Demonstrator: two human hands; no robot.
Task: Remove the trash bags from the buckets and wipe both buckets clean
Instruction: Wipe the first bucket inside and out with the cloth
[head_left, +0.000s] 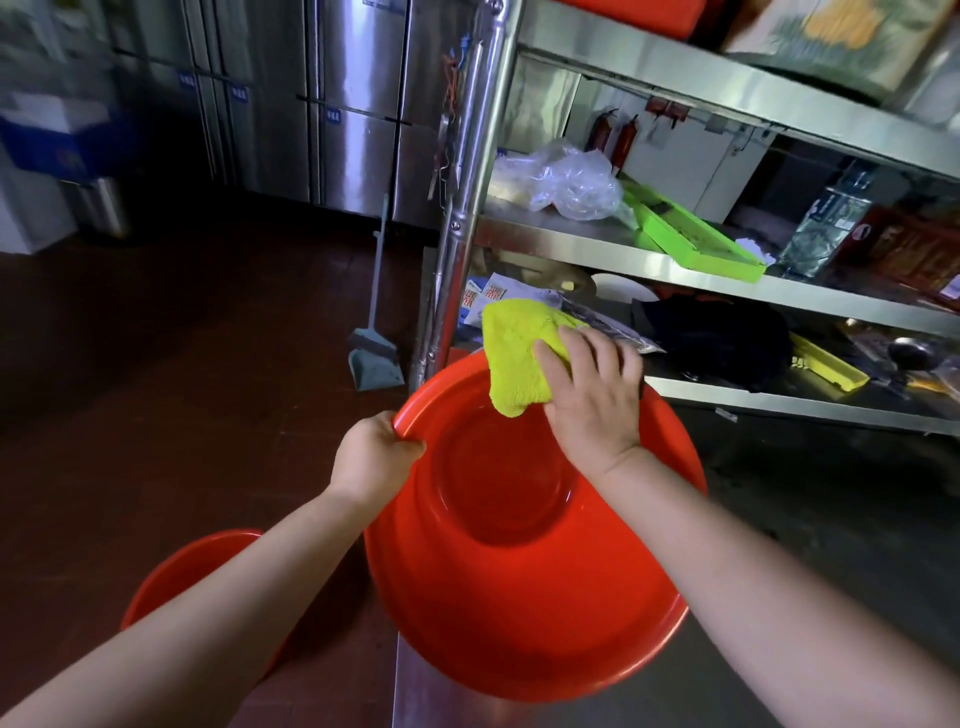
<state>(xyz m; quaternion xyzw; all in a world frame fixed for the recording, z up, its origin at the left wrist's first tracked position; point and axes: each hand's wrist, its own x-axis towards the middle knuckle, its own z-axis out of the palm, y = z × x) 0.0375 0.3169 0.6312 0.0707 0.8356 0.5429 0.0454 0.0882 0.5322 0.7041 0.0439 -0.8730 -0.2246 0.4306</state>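
The red bucket (519, 597) sits tilted in the middle of the view, its open mouth turned up toward the camera, and no bag lines it. The left hand (371, 457) grips the rim on the left side, fingers curled over the edge with the thumb on the inside. The right hand (592, 400) lies at the far rim, fingers spread and fairly straight, pressing a yellow cloth (519, 358) against the inner wall; part of the cloth sticks up above the rim. The bucket's inner floor shows bare and glossy.

A second red bucket (192, 577) stands on the dark floor at near left, partly hidden behind the left forearm (its inside cannot be seen).

To the right rises a steel rack (613, 244). On its middle shelf lie a crumpled clear plastic bag (566, 182), a green tray (691, 236) and a water bottle (826, 223). The lower shelf holds papers, a dark bundle and a yellow box (826, 364). Left of the rack post a dustpan (374, 358) with a long handle leans upright. Steel cabinets (353, 104) fill the far wall.
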